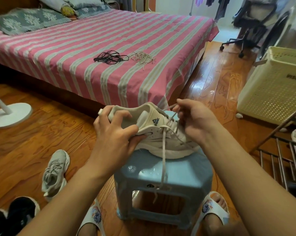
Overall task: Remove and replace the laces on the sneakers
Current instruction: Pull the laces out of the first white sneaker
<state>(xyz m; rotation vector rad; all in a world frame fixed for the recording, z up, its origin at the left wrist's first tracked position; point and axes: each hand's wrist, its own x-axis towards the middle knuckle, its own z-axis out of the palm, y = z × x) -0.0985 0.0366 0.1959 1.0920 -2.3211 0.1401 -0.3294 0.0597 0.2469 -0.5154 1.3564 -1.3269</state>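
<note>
One white low-top sneaker (161, 133) rests on one pale blue plastic stool (162, 178) at the centre of the frame, its sole on the seat and its toe toward the right. The left hand (115, 135) grips the sneaker's heel collar from the left, fingers curled over the rim and thumb on the side panel. The right hand (193, 121) is at the sneaker's upper right, fingers curled and pinching the pale grey lace (164, 160) near the top eyelets; one loose end of that lace hangs down past the stool's front edge.

A second grey-white sneaker (56, 172) lies on the wooden floor (41, 133) at lower left, apart from both hands. Two black shoes (14, 217) sit in the lower left corner.

On the pink-and-grey striped bed (75, 53) in the upper half of the frame lie two bundles: a heap of black laces (109, 57) and, just to its right, a heap of beige laces (142, 58).

Two feet in white patterned slippers (213, 210) flank the stool at the bottom. One cream perforated laundry basket (270, 89) stands at right.
</note>
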